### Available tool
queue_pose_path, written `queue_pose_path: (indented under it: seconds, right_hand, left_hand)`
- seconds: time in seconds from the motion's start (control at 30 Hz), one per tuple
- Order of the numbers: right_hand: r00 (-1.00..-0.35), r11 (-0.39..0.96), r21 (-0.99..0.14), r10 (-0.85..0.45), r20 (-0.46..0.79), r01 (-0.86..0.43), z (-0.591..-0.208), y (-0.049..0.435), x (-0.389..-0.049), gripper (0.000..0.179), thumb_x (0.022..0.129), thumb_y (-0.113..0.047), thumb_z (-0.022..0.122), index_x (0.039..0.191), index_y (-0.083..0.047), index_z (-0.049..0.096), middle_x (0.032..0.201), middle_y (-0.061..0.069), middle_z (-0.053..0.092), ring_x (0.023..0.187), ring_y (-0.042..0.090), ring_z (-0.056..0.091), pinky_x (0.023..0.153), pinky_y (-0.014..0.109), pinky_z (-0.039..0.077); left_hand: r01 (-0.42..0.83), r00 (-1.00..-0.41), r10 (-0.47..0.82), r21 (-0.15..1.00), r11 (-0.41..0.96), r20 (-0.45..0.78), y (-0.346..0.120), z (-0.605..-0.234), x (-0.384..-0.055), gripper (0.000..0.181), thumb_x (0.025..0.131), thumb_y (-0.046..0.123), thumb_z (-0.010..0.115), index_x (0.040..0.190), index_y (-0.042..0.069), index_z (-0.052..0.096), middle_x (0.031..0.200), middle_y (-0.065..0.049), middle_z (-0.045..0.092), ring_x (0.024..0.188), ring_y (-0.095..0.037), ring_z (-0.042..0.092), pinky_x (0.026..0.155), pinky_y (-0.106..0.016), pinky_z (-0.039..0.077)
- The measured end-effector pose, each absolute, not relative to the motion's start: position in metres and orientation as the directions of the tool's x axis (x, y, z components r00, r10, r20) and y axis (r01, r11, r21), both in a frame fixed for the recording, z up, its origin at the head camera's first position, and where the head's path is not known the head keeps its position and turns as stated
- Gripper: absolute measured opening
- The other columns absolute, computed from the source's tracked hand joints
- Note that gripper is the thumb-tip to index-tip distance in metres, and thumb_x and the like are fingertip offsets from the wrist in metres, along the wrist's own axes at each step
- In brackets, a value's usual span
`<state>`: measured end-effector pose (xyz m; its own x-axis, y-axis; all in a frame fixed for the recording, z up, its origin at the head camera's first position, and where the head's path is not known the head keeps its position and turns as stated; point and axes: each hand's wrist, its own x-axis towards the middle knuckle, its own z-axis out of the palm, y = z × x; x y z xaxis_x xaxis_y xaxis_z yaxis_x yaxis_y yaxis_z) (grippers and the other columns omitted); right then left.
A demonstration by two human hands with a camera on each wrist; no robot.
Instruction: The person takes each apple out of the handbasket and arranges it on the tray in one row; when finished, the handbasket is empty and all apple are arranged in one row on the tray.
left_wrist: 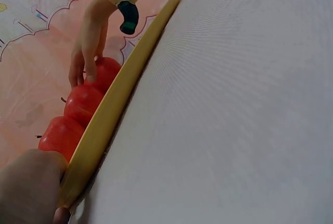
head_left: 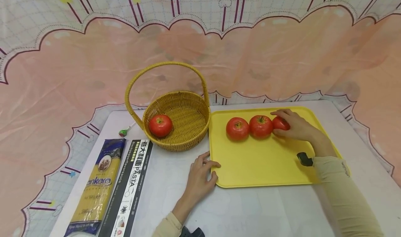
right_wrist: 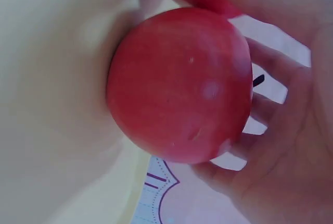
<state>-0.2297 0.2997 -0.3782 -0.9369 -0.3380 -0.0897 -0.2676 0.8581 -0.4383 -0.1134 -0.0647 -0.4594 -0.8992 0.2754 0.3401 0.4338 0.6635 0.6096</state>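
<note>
My right hand [head_left: 292, 125] curls its fingers and thumb round a red apple [right_wrist: 179, 86] at the right end of a row. That apple sits on a yellow tray [head_left: 260, 167], beside a middle apple [head_left: 261, 126] and a left apple [head_left: 237, 129]. Loosely bent, the fingers of my left hand [head_left: 200, 174] rest at the tray's left rim near its front corner. In the left wrist view part of this hand [left_wrist: 31, 187] covers the tray's near end, so its exact contact is hidden.
Left of the tray stands a wicker basket [head_left: 191, 117] with a tall handle and one apple [head_left: 160, 125] inside. A lollipop [head_left: 123, 133], a yellow-and-blue pasta packet [head_left: 95, 188] and a long black-and-white pasta box [head_left: 126, 188] lie farther left. A patterned cloth [head_left: 188, 49] hangs behind.
</note>
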Motion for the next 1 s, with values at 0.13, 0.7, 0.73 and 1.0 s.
queue_pose_path:
  seconds: [0.13,0.7,0.73,1.0]
  right_hand:
    - [-0.938,0.841,-0.445,-0.345,-0.002,-0.308,-0.380,0.297,-0.231,0.057,0.086,-0.030,0.065,0.135,-0.011,0.046,0.142,0.020,0.037,0.124,0.044,0.039,0.099,0.065,0.032]
    - [-0.877,0.713,-0.515,-0.433,0.210,-0.476,-0.364,0.259,-0.241,0.027,0.087,-0.017,0.064,0.113,-0.014,0.062,0.122,0.006,0.057,0.120,0.029,0.048,0.103,0.053,0.034]
    - [-0.870,0.704,-0.517,-0.443,0.217,-0.487,-0.364,0.256,-0.242,0.027,0.087,-0.017,0.064,0.113,-0.015,0.062,0.122,0.006,0.057,0.119,0.028,0.049,0.103,0.053,0.035]
    - [-0.823,0.642,-0.528,-0.514,0.242,-0.556,-0.361,0.235,-0.247,0.029,0.087,-0.014,0.063,0.115,-0.021,0.060,0.122,0.000,0.056,0.116,0.022,0.051,0.098,0.047,0.043]
  left_hand:
    - [0.431,-0.900,0.274,0.606,0.669,0.338,-0.064,-0.460,-0.113,0.024,0.076,0.007,0.063,0.092,0.023,0.069,0.133,-0.009,0.052,0.097,-0.015,0.053,0.081,-0.034,0.036]
    - [0.421,-0.906,0.270,0.614,0.668,0.327,-0.064,-0.457,-0.114,0.025,0.075,0.006,0.062,0.092,0.023,0.069,0.133,-0.009,0.053,0.095,-0.016,0.053,0.080,-0.034,0.036]
    - [0.421,-0.906,0.270,0.615,0.667,0.327,-0.064,-0.457,-0.114,0.025,0.075,0.006,0.062,0.092,0.023,0.069,0.133,-0.009,0.053,0.096,-0.016,0.053,0.080,-0.034,0.036]
    - [0.426,-0.903,0.274,0.615,0.664,0.330,-0.064,-0.459,-0.114,0.025,0.076,0.006,0.062,0.092,0.023,0.069,0.133,-0.009,0.052,0.096,-0.015,0.053,0.080,-0.033,0.035]
